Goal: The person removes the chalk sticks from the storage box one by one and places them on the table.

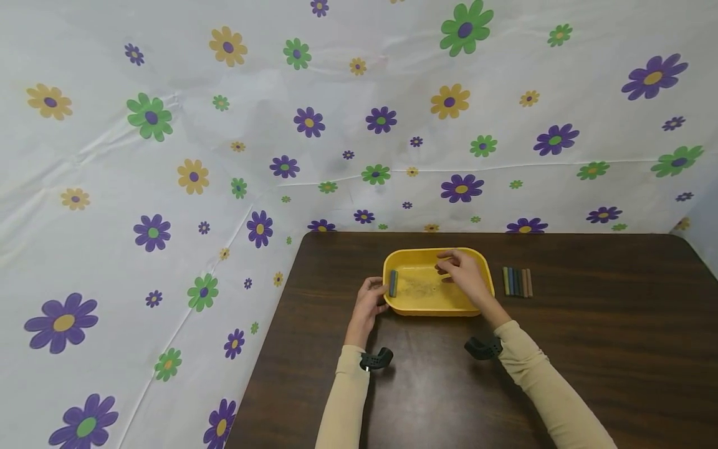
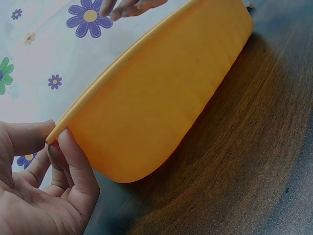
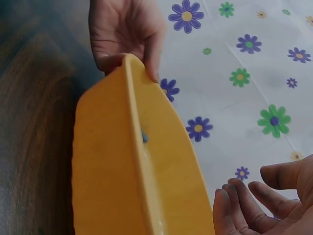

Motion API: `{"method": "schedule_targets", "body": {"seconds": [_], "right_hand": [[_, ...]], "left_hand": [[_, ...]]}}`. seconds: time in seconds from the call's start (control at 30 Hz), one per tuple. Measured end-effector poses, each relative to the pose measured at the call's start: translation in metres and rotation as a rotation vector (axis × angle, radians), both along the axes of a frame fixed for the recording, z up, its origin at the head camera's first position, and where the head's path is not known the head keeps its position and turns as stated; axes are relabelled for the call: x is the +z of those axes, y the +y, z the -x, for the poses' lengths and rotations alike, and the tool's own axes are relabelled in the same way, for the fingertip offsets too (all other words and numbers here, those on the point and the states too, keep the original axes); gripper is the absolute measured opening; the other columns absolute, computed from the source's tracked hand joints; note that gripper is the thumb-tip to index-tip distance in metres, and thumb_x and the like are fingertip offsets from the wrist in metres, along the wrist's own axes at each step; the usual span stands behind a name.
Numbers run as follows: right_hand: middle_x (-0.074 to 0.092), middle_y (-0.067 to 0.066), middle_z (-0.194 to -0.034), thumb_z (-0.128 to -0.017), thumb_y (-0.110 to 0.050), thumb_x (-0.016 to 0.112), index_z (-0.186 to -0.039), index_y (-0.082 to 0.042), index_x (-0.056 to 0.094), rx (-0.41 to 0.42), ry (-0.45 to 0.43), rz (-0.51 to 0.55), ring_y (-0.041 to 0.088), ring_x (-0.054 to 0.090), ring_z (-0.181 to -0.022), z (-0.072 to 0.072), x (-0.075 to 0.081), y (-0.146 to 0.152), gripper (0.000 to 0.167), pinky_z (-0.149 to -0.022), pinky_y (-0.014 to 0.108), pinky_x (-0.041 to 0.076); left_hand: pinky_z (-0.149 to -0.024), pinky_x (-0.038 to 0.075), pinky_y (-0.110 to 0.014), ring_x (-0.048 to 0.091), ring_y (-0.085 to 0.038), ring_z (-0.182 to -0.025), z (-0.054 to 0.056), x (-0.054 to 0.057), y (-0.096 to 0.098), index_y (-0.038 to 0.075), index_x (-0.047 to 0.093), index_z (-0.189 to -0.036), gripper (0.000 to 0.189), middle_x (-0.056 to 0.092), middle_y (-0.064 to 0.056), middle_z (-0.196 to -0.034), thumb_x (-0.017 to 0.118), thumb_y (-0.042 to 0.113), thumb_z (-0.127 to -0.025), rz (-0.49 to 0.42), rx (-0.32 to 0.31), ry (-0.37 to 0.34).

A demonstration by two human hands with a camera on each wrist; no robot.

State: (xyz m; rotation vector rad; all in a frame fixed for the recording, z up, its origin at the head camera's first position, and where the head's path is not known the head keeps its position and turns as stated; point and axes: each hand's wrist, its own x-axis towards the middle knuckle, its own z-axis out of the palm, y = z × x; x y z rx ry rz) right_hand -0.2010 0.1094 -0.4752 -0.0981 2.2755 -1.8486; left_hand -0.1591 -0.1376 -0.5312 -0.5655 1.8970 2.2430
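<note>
My left hand (image 1: 367, 305) pinches the rim of a yellow plastic tub (image 1: 434, 310) at its left end; in the left wrist view thumb and fingers grip that rim (image 2: 73, 113). Inside the tub, against the left wall, lie blue-green chalk-like sticks (image 1: 393, 284) side by side. Over the right part of the tub hovers my right hand (image 1: 464, 271). Its fingers are loosely bent with nothing between them, and the fingertips (image 3: 235, 185) look dark with smudges. Grey smudges mark the tub floor. Most of the sticks are hidden by the tub's wall in the right wrist view.
Right of the tub, several coloured sticks (image 1: 517, 282) lie in a neat row on the dark wooden table (image 1: 606, 349). A white flower-printed sheet (image 1: 336, 93) covers the wall behind and to the left. Each wrist carries a black band mount.
</note>
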Motion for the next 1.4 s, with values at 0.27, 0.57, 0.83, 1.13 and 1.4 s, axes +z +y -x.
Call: {"method": "schedule_targets", "body": {"seconds": [0.27,0.57,0.83,1.13,1.4], "right_hand": [[0.067,0.029,-0.119,-0.108,-0.013,0.054,-0.139,0.01,0.055,0.035,-0.004,0.003,0.049,0.063,-0.114,0.0,-0.011,-0.014,0.038,-0.09,0.052,0.057],[0.067,0.03,-0.118,-0.108,-0.013,0.055,-0.137,0.011,0.054,0.056,-0.04,0.018,0.049,0.063,-0.112,-0.001,-0.02,-0.029,0.038,-0.091,0.055,0.055],[0.064,0.033,-0.123,-0.107,-0.012,0.056,-0.138,0.011,0.054,0.082,-0.081,0.005,0.047,0.066,-0.11,-0.004,-0.024,-0.045,0.038,-0.09,0.054,0.056],[0.063,0.035,-0.123,-0.105,-0.009,0.056,-0.139,0.012,0.051,0.087,-0.134,0.001,0.045,0.068,-0.106,-0.003,-0.033,-0.067,0.04,-0.085,0.048,0.059],[0.065,0.033,-0.123,-0.103,-0.008,0.059,-0.14,0.011,0.051,0.095,-0.118,-0.048,0.044,0.068,-0.108,-0.004,-0.035,-0.083,0.042,-0.083,0.048,0.059]], "left_hand": [[-0.065,0.05,-0.027,0.059,-0.016,-0.081,0.0,-0.002,-0.001,0.001,0.051,-0.136,0.038,0.06,-0.024,-0.124,0.064,0.015,-0.104,-0.009,-0.009,-0.006],[-0.064,0.051,-0.026,0.06,-0.017,-0.081,0.0,-0.001,0.0,0.005,0.055,-0.13,0.032,0.063,-0.016,-0.113,0.067,0.015,-0.102,-0.011,0.006,-0.007],[-0.063,0.051,-0.027,0.061,-0.017,-0.081,0.002,-0.003,0.0,0.006,0.056,-0.128,0.029,0.063,-0.013,-0.111,0.066,0.013,-0.101,-0.013,0.017,-0.018],[-0.064,0.051,-0.027,0.061,-0.016,-0.082,0.001,-0.002,0.0,0.006,0.056,-0.129,0.03,0.063,-0.02,-0.118,0.066,0.015,-0.102,-0.012,0.009,-0.011],[-0.063,0.05,-0.026,0.06,-0.016,-0.081,0.0,0.0,0.0,0.005,0.055,-0.13,0.031,0.062,-0.022,-0.121,0.066,0.015,-0.102,-0.014,0.005,-0.01]]}}
